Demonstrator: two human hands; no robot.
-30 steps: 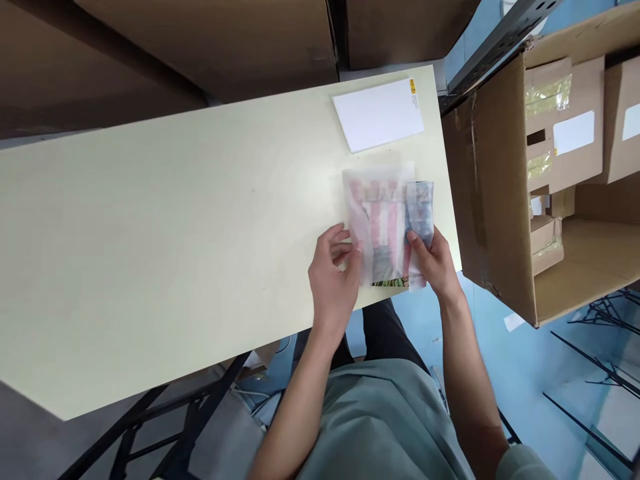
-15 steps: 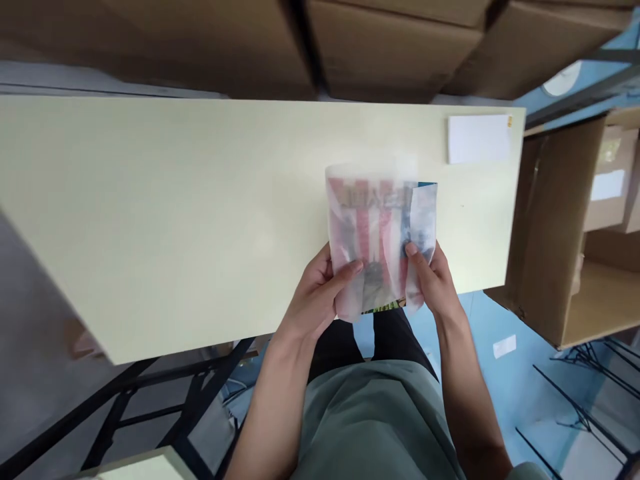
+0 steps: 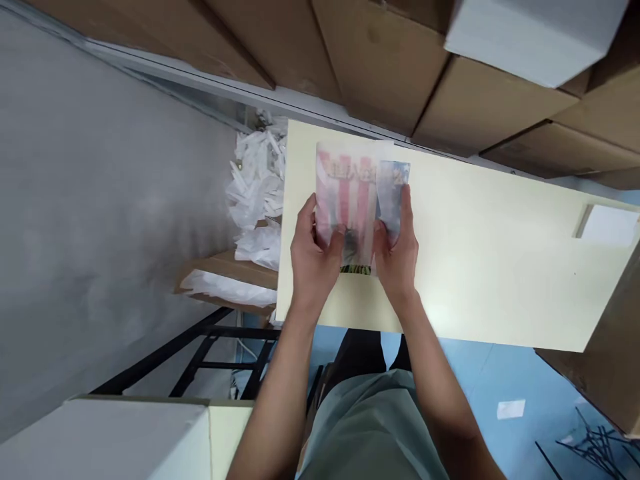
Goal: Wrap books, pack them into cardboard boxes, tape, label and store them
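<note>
A translucent packet (image 3: pixel 353 200) with red and white stripes and a blue part shows in the head view, over the left end of the pale table (image 3: pixel 500 260). My left hand (image 3: pixel 316 257) grips its left side, thumb on the front face. At the right side, my right hand (image 3: pixel 397 253) holds it, thumb also on the front. A strip of dark green pattern shows at its lower edge. The fingers behind the packet are mostly hidden.
Cardboard boxes (image 3: pixel 480 107) line the far side, with a white box (image 3: pixel 535 33) above them. Crumpled white plastic (image 3: pixel 257 173) lies past the table's left end. A white pad (image 3: pixel 610 225) is at the right end. A white box (image 3: pixel 110 440) stands at lower left.
The view has shifted toward the table's left end, and both hands have carried the packet there. The plastic heap has come into view.
</note>
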